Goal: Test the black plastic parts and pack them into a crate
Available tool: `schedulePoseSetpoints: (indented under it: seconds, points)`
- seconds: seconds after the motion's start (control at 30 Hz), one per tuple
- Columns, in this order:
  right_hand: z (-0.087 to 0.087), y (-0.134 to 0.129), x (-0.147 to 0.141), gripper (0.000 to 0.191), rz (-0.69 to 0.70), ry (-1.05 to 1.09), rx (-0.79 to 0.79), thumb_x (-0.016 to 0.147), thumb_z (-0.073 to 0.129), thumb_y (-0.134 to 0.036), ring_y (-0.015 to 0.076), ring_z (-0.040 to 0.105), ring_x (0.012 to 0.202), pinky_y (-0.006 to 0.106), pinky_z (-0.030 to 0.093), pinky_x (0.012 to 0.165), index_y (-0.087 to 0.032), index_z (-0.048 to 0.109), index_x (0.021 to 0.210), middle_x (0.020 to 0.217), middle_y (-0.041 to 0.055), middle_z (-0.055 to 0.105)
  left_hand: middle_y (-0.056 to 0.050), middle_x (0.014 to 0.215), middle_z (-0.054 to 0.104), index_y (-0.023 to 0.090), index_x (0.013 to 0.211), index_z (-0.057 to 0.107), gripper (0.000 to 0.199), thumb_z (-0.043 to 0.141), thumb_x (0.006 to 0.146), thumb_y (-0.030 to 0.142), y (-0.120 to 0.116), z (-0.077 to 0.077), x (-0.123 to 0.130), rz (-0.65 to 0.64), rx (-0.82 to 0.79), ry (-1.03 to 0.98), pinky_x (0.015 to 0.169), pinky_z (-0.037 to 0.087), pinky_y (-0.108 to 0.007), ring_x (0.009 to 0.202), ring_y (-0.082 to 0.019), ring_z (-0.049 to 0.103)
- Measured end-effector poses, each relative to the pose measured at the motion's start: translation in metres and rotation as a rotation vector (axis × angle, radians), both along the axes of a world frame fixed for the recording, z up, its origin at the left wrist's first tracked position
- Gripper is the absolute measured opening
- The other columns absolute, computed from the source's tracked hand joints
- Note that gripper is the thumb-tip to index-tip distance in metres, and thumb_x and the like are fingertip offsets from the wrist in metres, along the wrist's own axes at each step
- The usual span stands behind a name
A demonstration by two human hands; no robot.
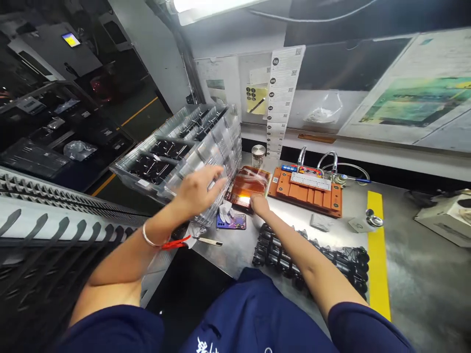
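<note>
My left hand [198,192] is raised beside the stack of clear plastic trays [206,162]. Its thumb and fingers are apart, and I see nothing held between them. Dark parts with thin metal rods [152,166] fill the compartments of the top tray. My right hand [259,205] is closed at the front edge of a shiny amber-coloured tray or sheet [247,184]; its fingertips are hidden, so what they hold cannot be made out. Just left of that hand lie a purple patterned phone [231,222] and a crumpled white piece [225,211].
An orange fixture [309,193] with a white perforated strip stands behind, right. Black ribbed parts [312,255] lie under my right forearm. Also here are a lidded jar [258,156], red-handled pliers [176,242], a pale slim tool [210,241] and yellow tape [377,255].
</note>
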State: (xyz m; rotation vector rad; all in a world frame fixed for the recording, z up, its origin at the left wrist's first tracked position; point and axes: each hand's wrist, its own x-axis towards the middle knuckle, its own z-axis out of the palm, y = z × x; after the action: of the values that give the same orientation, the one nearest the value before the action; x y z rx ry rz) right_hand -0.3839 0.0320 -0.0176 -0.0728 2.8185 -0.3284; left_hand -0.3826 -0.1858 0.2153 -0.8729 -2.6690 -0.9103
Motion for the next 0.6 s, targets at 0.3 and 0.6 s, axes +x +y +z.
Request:
schedulePoseSetpoints:
  seconds: [0.3, 0.6]
  points:
    - [0.01, 0.036, 0.03, 0.033, 0.1, 0.037, -0.14, 0.096, 0.034, -0.021, 0.0196, 0.052, 0.11, 0.024, 0.039, 0.088, -0.009, 0.06, 0.111, 0.115, 0.0151, 0.059, -0.01, 0.083, 0.066, 0.011, 0.087, 0.054, 0.024, 0.068, 0.078, 0.029, 0.081, -0.198, 0.003, 0.637, 0.74, -1.188, 0.068, 0.054, -0.026, 0.073, -0.014, 0.065]
    - [0.037, 0.036, 0.031, 0.031, -0.015, 0.131, -0.453, 0.092, 0.05, -0.033, 0.0164, 0.059, 0.105, 0.024, 0.044, 0.091, -0.015, 0.067, 0.111, 0.112, 0.0096, 0.064, -0.002, 0.065, 0.064, 0.012, 0.081, 0.057, 0.007, 0.055, 0.076, 0.007, 0.108, -0.212, 0.016, 0.342, 0.728, -1.03, 0.066, 0.05, -0.023, 0.062, -0.011, 0.061]
